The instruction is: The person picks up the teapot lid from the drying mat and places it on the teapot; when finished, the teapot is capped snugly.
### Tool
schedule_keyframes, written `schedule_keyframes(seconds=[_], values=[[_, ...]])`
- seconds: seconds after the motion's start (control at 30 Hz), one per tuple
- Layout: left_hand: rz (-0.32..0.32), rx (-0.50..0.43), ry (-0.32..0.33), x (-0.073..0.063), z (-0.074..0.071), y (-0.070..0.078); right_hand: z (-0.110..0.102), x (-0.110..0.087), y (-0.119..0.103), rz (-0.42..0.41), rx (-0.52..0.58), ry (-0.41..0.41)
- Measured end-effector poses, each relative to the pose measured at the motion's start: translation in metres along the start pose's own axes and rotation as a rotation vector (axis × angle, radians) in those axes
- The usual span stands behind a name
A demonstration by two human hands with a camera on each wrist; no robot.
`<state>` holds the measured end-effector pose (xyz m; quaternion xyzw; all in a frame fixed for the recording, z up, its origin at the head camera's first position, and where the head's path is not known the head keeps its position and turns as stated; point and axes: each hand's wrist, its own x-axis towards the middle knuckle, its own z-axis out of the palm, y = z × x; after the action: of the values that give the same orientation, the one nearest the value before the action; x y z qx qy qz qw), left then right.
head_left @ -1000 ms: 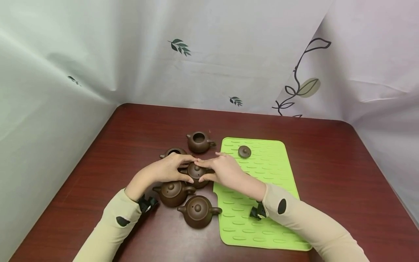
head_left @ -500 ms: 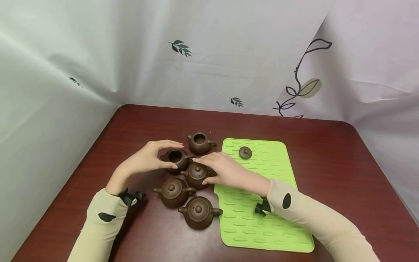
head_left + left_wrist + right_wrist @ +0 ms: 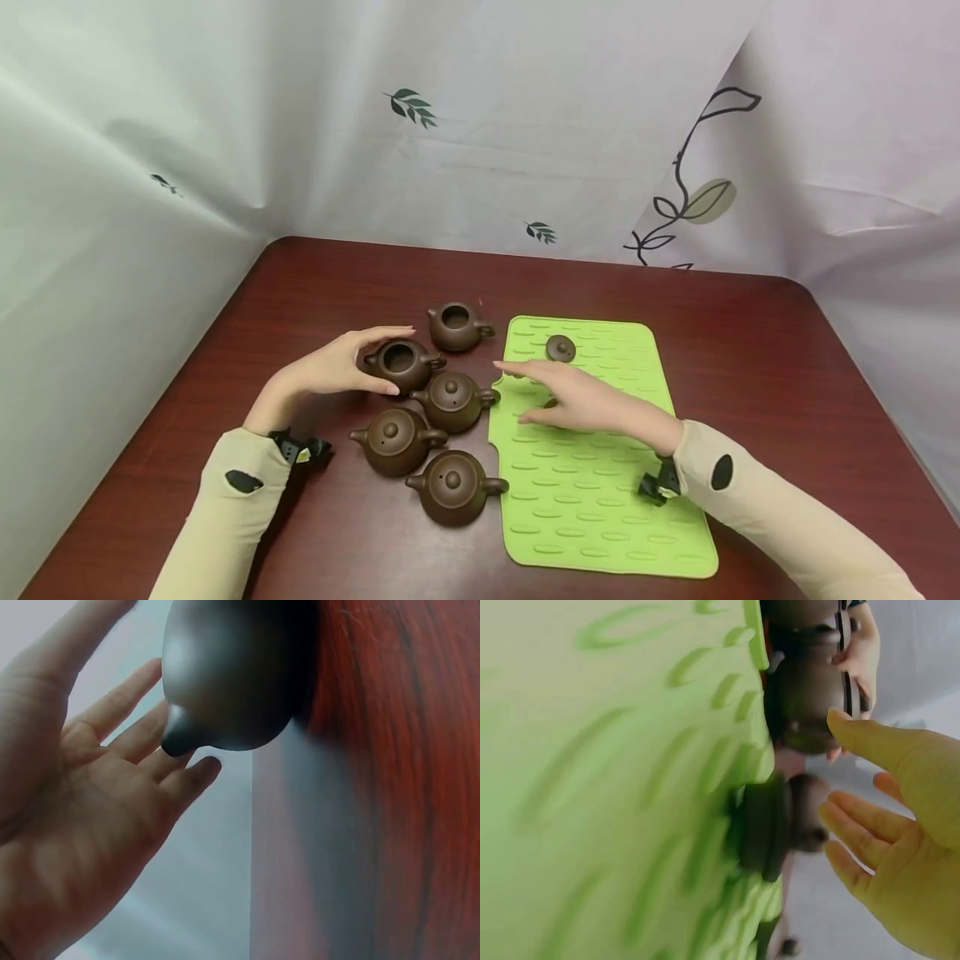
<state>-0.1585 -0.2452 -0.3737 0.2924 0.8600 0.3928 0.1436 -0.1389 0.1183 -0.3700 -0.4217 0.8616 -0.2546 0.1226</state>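
Observation:
My left hand (image 3: 330, 363) reaches around a brown lidless teapot (image 3: 412, 377), thumb on its near side and fingers on its far side. In the left wrist view the fingers look extended beside the teapot (image 3: 232, 690), its spout toward the palm; I cannot tell whether they touch it. My right hand (image 3: 592, 398) is above the green mat (image 3: 577, 517), thumb and fingers apart, holding nothing. Partly hidden beneath it is a small dark lid (image 3: 551, 403). Another lid (image 3: 561, 349) lies farther back on the mat. A lidded teapot (image 3: 453, 406) stands between the hands.
Two more lidded teapots (image 3: 395, 443) stand nearer me, one of them a rounder teapot (image 3: 454, 490) close to the mat's left edge. Behind them all is a second lidless teapot (image 3: 456, 327). White curtains (image 3: 480, 125) rise around the dark red table (image 3: 735, 358).
Both hands have left the middle lidded teapot. My left hand has moved left and back around the lidless one; my right hand has moved right, over the mat.

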Motion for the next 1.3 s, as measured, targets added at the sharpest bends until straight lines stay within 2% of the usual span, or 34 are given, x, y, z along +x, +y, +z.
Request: schedule_keyframes(seconds=[0.27,0.53,0.83,1.07,1.3], values=[[-0.015,-0.022,-0.015,0.0,-0.001,-0.008,0.002,-0.034,0.022,0.039,0.081,0.044],[-0.018,-0.04,-0.018,0.0,-0.001,-0.005,0.003,-0.05,0.028,0.021,0.023,0.103],[-0.039,-0.001,0.001,0.0,0.0,-0.005,0.007,-0.053,0.033,0.023,0.079,0.146],[-0.071,-0.052,0.003,0.002,0.001,-0.006,0.006,-0.05,0.036,0.103,0.173,0.148],[-0.091,-0.06,-0.003,0.001,0.001,-0.004,0.001,-0.039,0.034,0.081,0.175,0.145]])
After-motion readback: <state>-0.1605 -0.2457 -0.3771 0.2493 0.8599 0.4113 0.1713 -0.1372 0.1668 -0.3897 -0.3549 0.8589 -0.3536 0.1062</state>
